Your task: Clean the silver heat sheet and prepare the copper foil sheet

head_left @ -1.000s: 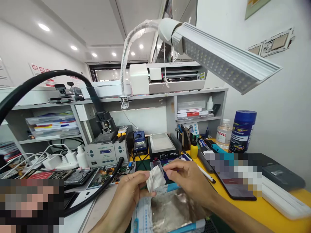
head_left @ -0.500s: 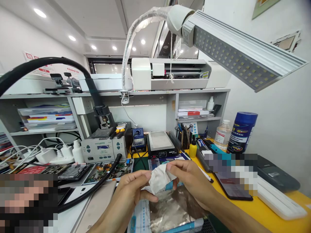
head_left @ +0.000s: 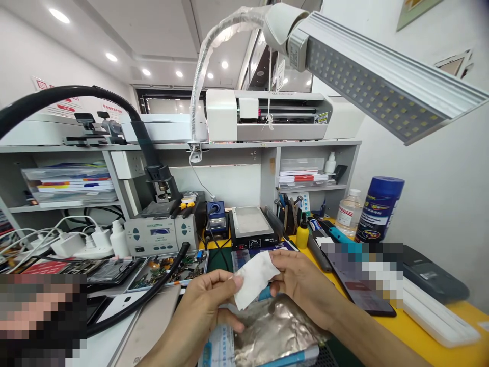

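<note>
A small white wipe [head_left: 255,281] is stretched between my two hands in the middle of the bench. My left hand [head_left: 214,295] pinches its left edge between thumb and index finger, the other fingers curled loosely below. At its upper right corner, my right hand [head_left: 301,283] grips it with bent fingers. The wipe looks folded and fairly flat. Beneath the hands lies a crinkled silver foil packet [head_left: 273,331] with blue edging; whether anything is inside it is hidden.
A hot plate [head_left: 252,232] stands behind the hands, with a hot-air station [head_left: 156,234] to its left. A black hose [head_left: 141,306] crosses a tray of circuit parts [head_left: 164,267]. To the right are a phone [head_left: 361,285], a blue spray can [head_left: 380,209] and a clear bottle [head_left: 348,211]. An LED lamp [head_left: 382,81] hangs above.
The wipe has gone from crumpled to flatter and more spread out between both hands. My right hand's fingers have shifted along its upper corner. The view has tilted slightly.
</note>
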Tool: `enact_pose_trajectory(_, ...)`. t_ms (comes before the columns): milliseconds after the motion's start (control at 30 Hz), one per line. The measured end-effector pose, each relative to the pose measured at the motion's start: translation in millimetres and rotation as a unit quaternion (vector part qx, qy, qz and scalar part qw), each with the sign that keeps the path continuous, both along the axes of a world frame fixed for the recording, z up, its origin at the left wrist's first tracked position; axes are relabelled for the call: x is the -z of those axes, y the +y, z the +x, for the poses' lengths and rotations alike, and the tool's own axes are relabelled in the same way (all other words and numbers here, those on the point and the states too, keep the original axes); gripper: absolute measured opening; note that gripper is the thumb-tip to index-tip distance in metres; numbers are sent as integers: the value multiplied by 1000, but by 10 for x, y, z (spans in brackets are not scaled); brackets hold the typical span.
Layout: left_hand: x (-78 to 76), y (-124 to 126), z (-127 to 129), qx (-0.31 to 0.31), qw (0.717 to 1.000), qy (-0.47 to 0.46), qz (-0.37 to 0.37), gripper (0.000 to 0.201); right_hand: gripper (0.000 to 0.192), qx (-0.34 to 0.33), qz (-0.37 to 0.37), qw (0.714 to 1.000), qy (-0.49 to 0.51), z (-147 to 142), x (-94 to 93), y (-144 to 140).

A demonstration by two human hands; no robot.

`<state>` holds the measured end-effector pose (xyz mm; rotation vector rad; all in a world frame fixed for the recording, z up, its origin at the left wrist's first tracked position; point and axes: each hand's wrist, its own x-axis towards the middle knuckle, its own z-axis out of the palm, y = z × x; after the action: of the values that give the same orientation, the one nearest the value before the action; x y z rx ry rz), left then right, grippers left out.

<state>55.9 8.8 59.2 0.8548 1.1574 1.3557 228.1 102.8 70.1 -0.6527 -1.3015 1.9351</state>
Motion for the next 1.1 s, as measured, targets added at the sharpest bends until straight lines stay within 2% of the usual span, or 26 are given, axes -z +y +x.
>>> enact_pose_trajectory(167, -1, 3, -44, -4, 999, 44, 2, 43, 12, 7, 9, 1000, 8, 22, 0, 11)
enact_pose_trajectory(433, -57, -9, -100, -17, 980, 190, 51, 44, 7, 13, 33, 999, 16, 40, -21, 47)
enact_pose_trajectory(567, -79, -3, -142, 3, 973, 216, 81, 48, 13, 18, 44, 999, 6, 44, -21, 53)
enact_pose_trajectory(700, -95, 17, -204, 15, 965, 246, 88, 44, 12, 19, 43, 999, -1, 54, -15, 69)
enact_pose_trajectory(767, -98, 17, -219, 22, 970, 227, 87, 45, 12, 14, 38, 999, 2, 60, -13, 79)
enact_pose_trajectory(933, -110, -4, -140, 53, 993, 82, 59, 42, 12, 0, 23, 1000, 11, 71, -10, 86)
enact_pose_trajectory(1100, -81, 13, -79, 22, 995, 95, 34, 35, 15, -4, 5, 1000, 9, 71, -1, 87)
